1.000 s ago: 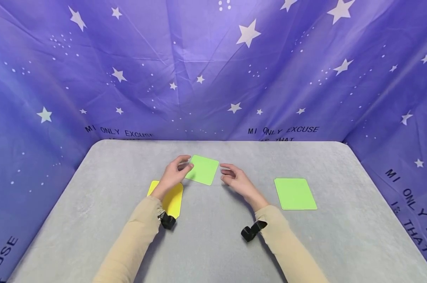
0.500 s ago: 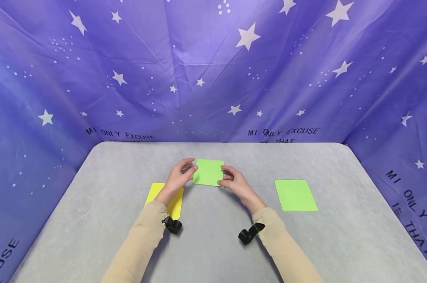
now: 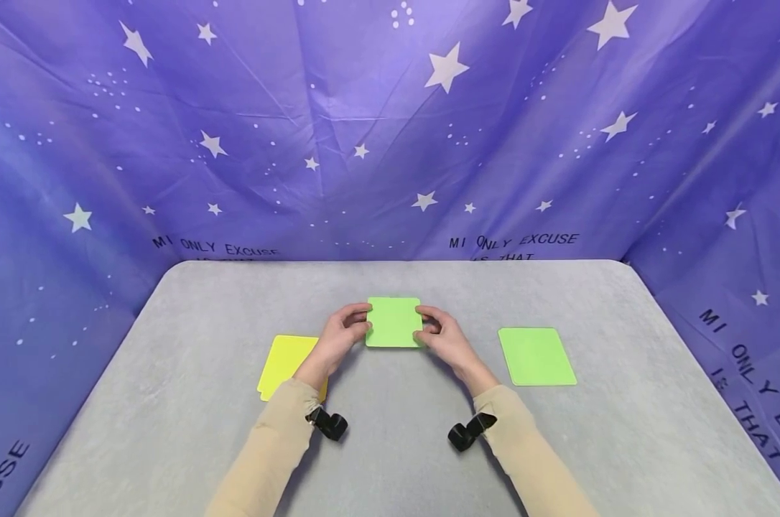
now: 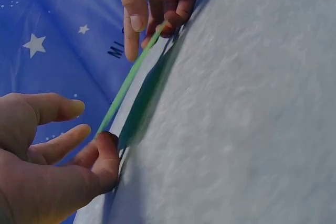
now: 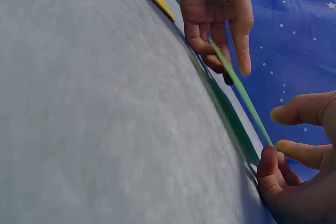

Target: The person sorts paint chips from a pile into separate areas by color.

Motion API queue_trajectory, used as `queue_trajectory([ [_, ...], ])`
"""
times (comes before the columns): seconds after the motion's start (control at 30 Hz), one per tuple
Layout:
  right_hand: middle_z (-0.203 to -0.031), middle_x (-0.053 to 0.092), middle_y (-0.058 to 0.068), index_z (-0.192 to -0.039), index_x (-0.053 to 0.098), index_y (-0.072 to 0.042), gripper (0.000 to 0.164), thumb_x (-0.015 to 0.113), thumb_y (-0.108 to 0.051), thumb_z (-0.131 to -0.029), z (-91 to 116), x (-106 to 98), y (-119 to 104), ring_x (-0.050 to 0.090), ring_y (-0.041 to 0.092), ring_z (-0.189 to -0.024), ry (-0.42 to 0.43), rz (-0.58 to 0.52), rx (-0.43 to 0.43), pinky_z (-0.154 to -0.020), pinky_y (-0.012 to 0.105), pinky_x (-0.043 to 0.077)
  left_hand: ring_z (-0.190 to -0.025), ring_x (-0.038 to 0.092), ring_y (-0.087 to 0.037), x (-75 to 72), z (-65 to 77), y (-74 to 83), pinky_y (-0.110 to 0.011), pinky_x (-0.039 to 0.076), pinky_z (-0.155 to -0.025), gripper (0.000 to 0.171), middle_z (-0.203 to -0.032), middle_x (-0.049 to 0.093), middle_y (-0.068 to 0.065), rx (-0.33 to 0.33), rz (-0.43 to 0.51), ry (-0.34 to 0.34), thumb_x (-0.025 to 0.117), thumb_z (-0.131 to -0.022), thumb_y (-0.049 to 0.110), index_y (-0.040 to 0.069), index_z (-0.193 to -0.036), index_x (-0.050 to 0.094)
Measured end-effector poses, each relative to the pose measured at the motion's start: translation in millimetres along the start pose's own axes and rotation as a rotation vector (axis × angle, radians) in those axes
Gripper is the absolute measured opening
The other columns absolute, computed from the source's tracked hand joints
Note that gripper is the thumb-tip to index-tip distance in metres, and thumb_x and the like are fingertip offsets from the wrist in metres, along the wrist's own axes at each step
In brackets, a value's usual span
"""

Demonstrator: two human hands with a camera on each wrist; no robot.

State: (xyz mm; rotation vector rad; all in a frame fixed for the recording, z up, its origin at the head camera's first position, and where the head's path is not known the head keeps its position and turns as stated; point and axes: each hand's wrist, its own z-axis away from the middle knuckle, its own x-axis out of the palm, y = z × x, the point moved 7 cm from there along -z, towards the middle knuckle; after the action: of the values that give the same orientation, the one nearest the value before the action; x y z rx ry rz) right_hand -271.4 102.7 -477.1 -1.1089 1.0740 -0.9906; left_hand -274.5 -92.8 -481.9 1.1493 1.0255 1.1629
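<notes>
A square green card [image 3: 393,322] is held between my two hands, level with its near edge facing me. My left hand [image 3: 343,337] pinches its left side, thumb at the near corner. My right hand [image 3: 446,340] pinches the right side in the same way. Seen edge-on in the left wrist view, the thin green card [image 4: 123,90] is raised a little over the tabletop, a dark green shadow beneath it. In the right wrist view, the card [image 5: 241,87] spans from one hand's fingertips to the other's.
Yellow cards [image 3: 288,359], slightly offset, lie on the left, partly covered by my left wrist. Green cards [image 3: 537,357] lie in a neat pile to the right. The grey table [image 3: 390,445] meets a purple star-printed curtain [image 3: 390,143] at the back and sides.
The green card has shifted right and nearer to me and turned square. My right hand, earlier apart from it, now grips its right side. More of the yellow cards shows.
</notes>
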Motion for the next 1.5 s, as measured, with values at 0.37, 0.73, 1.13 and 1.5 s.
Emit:
queue_trajectory([
  [0.37, -0.120, 0.048, 0.022, -0.132, 0.048, 0.013, 0.052, 0.064, 0.007, -0.083, 11.1, -18.1, 11.3, 0.045, 0.008, -0.072, 0.019, 0.012, -0.024, -0.061, 0.019, 0.040, -0.092, 0.055, -0.015, 19.9, 2.9, -8.1, -0.029, 0.049, -0.078, 0.043, -0.125, 0.053, -0.022, 0.015, 0.065, -0.033, 0.058, -0.086, -0.005, -0.007, -0.129, 0.054],
  [0.73, -0.100, 0.051, 0.012, -0.134, 0.051, 0.007, 0.052, 0.066, 0.004, -0.084, 29.0, -47.1, 12.9, 0.039, 0.005, -0.064, 0.036, 0.018, -0.011, -0.054, 0.019, 0.033, -0.083, 0.059, -0.012, 47.7, 5.8, -14.7, -0.027, 0.052, -0.071, 0.043, -0.122, 0.055, -0.020, 0.008, 0.174, -0.094, 0.060, -0.086, -0.008, -0.008, -0.129, 0.053],
  [1.13, -0.130, 0.046, 0.025, -0.137, 0.047, 0.007, 0.052, 0.063, 0.000, -0.088, 50.1, -78.4, 22.5, 0.050, 0.014, -0.107, 0.019, -0.037, 0.007, -0.081, 0.018, 0.046, -0.080, 0.060, -0.011, 84.4, 5.4, -15.8, -0.027, 0.053, -0.070, 0.046, -0.120, 0.056, -0.016, -0.011, 0.256, -0.142, 0.062, -0.086, -0.008, -0.006, -0.130, 0.052],
  [1.5, -0.126, 0.046, 0.025, -0.140, 0.046, 0.005, 0.053, 0.064, -0.008, -0.092, 73.1, -115.8, 20.8, 0.054, 0.006, -0.097, 0.019, 0.070, -0.016, -0.078, 0.020, 0.047, -0.084, 0.063, -0.015, 127.4, 6.7, -15.6, -0.030, 0.055, -0.072, 0.047, -0.110, 0.060, -0.012, -0.020, 0.316, -0.194, 0.063, -0.083, -0.012, -0.005, -0.129, 0.052],
])
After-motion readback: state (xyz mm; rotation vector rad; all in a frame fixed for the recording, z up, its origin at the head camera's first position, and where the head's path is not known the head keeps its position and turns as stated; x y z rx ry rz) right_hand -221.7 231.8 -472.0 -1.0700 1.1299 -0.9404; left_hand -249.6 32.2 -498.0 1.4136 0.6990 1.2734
